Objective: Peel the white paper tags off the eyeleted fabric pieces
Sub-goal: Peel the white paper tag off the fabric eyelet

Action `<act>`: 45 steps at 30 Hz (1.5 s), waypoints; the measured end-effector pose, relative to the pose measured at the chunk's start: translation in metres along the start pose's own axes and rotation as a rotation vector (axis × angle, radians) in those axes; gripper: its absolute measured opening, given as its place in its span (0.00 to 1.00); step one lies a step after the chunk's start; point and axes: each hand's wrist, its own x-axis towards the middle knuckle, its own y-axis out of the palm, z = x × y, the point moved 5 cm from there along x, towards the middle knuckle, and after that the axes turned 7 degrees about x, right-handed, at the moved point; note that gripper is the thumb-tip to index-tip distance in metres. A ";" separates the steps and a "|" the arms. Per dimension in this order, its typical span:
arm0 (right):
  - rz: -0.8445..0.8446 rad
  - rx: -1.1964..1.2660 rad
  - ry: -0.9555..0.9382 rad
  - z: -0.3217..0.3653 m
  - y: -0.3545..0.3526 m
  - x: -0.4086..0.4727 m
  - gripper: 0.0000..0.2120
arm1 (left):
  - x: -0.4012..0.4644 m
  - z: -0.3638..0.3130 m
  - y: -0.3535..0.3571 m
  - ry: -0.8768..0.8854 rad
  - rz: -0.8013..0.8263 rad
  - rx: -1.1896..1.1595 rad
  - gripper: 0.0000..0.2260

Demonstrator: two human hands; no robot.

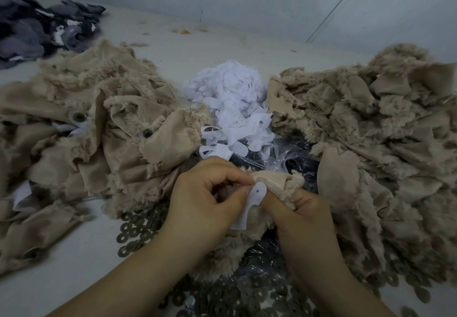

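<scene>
- Nearest me, dull metal washers (138,227) lie scattered flat over the near table (61,267), flat rings with round holes, running under my forearms and partly over crinkled clear plastic (286,153).
- Around them I see a left pile (81,129) and a right pile (371,124) of tan fabric, frayed and fuzzy at the edges; two eyelets show in the left one.
- Between the piles, farther off, sits a heap of white tags (230,104), thin, curled and punched with holes.
- Far left lies dark cloth (37,30).
- My left hand (207,200) and right hand (301,215) meet close together over the washers, both curled round one tan piece (274,183).
- The tag (254,200) lies between my thumbs, part lifted off the piece; left thumb and forefinger pinch at its upper edge, right thumb presses the ribbed fabric beside it.
</scene>
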 end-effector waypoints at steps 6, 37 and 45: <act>0.011 0.043 0.022 0.000 -0.002 0.002 0.16 | 0.003 0.000 0.002 0.000 0.010 0.076 0.08; -0.041 0.154 0.044 -0.006 -0.006 0.005 0.15 | -0.001 0.011 0.006 -0.263 0.064 -0.269 0.07; -0.040 0.059 0.005 -0.003 -0.005 0.004 0.16 | -0.001 0.011 0.005 -0.249 0.027 -0.244 0.07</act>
